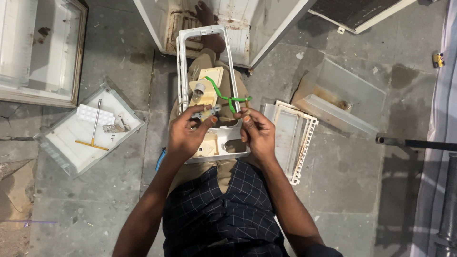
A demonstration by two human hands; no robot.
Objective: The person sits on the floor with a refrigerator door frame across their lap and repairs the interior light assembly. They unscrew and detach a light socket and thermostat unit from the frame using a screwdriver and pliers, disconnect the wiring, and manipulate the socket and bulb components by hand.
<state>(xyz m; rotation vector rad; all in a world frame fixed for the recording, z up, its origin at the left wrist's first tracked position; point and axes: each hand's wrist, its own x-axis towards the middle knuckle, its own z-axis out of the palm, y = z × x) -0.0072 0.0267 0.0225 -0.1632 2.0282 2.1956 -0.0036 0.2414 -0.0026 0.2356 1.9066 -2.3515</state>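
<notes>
Head view, looking straight down on a seated person over a stained concrete floor [362, 190]. Far left: a detached white appliance door [40, 52] lies flat, inner face up. Beside it sits a shallow white tray [57, 143] holding a white ice-cube tray [95, 114], a T-handled driver [94, 131] with a yellow crossbar, and a small metal bracket [114, 127]. Centre: a white plastic frame panel [183, 66] rests lengthwise on the person's lap, its far end reaching toward the rusted base of a white refrigerator cabinet [257, 28]. Mounted within the panel is a cream housing [212, 78] carrying a small light bulb [198, 89]. Left hand [185, 135] — closed in a pinch on a small grey connector piece [207, 113] at the panel's middle. A green wire [221, 95] curves from the housing down to the right hand [257, 133], whose fingers are closed around the wire's forked end, thumb and forefinger pressed together. Both hands sit close together over the panel, not touching each other. Right of the lap: a white slatted shelf frame [297, 143] lies on the floor, partly overlapped by a clear plastic drawer bin [342, 95]. Far right — a dark metal bar [414, 143] projects into view, and a small yellow-and-black object [438, 59], too small to identify, lies near the edge.
</notes>
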